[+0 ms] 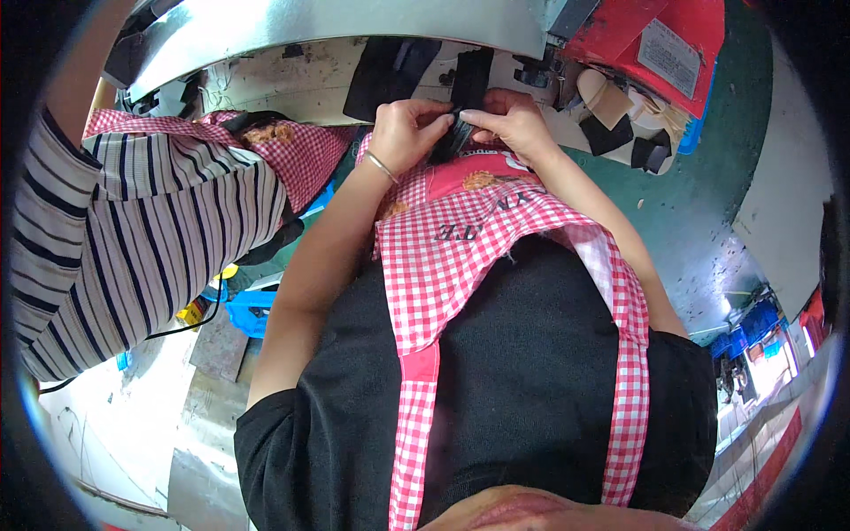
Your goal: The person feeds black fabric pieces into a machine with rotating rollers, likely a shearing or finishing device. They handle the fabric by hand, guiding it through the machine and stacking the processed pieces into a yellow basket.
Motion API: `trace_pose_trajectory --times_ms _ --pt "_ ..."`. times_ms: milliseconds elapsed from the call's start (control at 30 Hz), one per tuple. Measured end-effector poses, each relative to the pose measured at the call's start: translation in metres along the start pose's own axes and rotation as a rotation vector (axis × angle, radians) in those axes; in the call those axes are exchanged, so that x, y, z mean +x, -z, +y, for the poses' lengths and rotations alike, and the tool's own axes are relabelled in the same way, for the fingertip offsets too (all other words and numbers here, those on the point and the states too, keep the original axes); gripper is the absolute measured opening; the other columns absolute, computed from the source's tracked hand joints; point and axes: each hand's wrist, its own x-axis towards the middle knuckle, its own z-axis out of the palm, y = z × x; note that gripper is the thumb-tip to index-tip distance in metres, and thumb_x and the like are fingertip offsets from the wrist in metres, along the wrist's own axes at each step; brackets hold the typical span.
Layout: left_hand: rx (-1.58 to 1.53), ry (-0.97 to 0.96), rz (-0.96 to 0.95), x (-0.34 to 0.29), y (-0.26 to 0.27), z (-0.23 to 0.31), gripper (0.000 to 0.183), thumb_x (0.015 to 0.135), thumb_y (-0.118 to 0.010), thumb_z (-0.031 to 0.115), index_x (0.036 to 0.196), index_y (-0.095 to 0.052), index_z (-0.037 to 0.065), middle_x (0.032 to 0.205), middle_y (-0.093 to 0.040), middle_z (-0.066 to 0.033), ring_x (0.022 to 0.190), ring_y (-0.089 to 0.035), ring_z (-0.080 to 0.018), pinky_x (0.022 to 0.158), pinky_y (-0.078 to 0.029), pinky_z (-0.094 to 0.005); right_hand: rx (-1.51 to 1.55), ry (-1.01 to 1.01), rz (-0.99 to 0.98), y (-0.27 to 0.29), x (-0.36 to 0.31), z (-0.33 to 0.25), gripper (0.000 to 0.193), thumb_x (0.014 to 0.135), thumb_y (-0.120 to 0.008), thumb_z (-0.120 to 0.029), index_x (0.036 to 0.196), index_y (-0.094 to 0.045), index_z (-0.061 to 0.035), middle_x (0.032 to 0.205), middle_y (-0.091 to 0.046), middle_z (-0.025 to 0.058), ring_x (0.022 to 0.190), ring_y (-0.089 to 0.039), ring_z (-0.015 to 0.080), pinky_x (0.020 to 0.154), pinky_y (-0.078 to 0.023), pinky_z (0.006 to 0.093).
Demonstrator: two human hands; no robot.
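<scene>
My left hand (404, 134) and my right hand (517, 129) meet close together at the near edge of the bench, in front of my apron. Thumb and fingers of both hands are pinched on a black strip (471, 81) of fabric-like material, which runs from the bench down between them. Its lower end, dark and narrow, hangs over the apron; the exact spot of the grip is partly hidden by my fingers. To the left of the strip a wider black piece (390, 78) lies on the bench, untouched.
A curved metal panel (336, 44) spans above the worktop (301, 93). To the right are a red box (651, 53), black scraps (606, 134) and tan pieces (604, 99). A person in a striped shirt (177, 203) works close at my left. A blue basket (250, 311) is below.
</scene>
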Motion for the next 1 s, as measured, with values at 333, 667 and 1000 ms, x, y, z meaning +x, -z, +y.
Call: trace_pose_trajectory --times_ms 333,667,1000 --pt "-0.186 0.054 0.102 0.015 0.007 -0.031 0.029 0.092 -0.068 0.011 0.116 -0.068 -0.005 0.087 -0.076 -0.0069 0.081 -0.071 -0.0107 0.071 -0.056 -0.027 0.175 0.007 -0.021 0.004 0.001 -0.001 0.024 0.088 -0.082 -0.016 0.106 -0.071 -0.0033 0.093 -0.073 0.0033 0.073 -0.069 0.0093 0.062 -0.057 0.021" --pt "-0.005 -0.046 0.114 0.016 0.021 -0.006 0.027 0.09 -0.067 0.01 0.114 -0.07 -0.003 0.094 -0.077 -0.0088 0.084 -0.072 -0.0134 0.077 -0.058 -0.0291 0.209 -0.02 -0.007 0.01 0.0 -0.004 0.029 0.085 -0.084 -0.016 0.108 -0.072 -0.0017 0.097 -0.073 0.0042 0.079 -0.069 0.0107 0.065 -0.058 0.0229" --pt "-0.201 0.019 -0.108 0.008 0.009 0.006 0.05 0.082 -0.089 0.016 0.118 -0.066 -0.008 0.104 -0.075 -0.0132 0.091 -0.072 -0.0149 0.083 -0.06 -0.0287 0.129 0.079 -0.023 0.004 -0.005 -0.011 0.029 0.086 -0.085 -0.021 0.1 -0.072 0.0008 0.093 -0.072 0.0057 0.073 -0.067 0.0108 0.062 -0.057 0.0221"
